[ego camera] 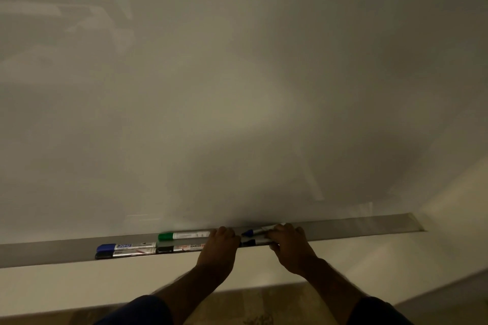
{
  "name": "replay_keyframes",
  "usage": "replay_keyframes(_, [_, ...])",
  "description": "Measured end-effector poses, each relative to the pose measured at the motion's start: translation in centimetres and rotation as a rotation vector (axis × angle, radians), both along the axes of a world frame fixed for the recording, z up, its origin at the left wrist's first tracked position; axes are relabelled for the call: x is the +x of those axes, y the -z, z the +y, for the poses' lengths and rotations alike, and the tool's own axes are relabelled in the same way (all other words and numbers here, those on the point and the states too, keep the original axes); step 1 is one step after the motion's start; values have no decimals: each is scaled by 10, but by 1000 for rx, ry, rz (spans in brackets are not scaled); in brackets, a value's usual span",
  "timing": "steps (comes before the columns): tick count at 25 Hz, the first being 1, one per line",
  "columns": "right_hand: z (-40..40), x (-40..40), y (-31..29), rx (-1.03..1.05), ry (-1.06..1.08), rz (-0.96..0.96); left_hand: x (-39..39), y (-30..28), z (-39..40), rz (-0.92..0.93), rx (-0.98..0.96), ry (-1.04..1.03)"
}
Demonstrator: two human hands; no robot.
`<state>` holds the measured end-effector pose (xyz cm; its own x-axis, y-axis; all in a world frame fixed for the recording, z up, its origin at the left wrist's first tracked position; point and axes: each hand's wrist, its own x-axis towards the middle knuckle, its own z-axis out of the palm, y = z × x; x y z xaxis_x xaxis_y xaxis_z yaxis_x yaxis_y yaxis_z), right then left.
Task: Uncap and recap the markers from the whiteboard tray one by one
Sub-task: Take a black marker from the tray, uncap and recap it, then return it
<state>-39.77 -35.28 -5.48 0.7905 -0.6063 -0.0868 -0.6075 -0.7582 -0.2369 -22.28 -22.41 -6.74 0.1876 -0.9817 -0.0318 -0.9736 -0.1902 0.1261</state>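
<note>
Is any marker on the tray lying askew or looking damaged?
One: the blue-capped marker under the right hand sits tilted, its capped end raised. The other markers lie flat along the tray, caps on. No damage shows.

We see a smooth, glossy whiteboard (237, 87) that throws back pale reflections. The tray (369, 227) under it looks like matt grey metal, brushed and dull. The markers have smooth plastic caps, green (165, 236) and blue (105, 247), and shiny barrels with printed labels (137, 246). The wall (105, 282) below is flat matt paint. Dark blue cloth sleeves (142, 310) look soft and unshiny.
</note>
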Motion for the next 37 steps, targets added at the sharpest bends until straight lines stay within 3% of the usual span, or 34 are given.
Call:
replay_keyframes(6, [-8,-5,-6,31,-6,-11,6,-14,2,90,-76,-34])
replay_keyframes(10, [-15,-3,-30,12,-30,-125,19,-38,8,144,-211,-60])
replay_keyframes(20, [-3,5,-167,-89,-173,-563,36,-175,25,287,-627,-113])
replay_keyframes(29, [32,6,-285,-228,-273,-769,33,-300,58,249,-856,22])
replay_keyframes(37, [45,6,-318,-273,-325,-824,24,-338,68,201,-921,85])
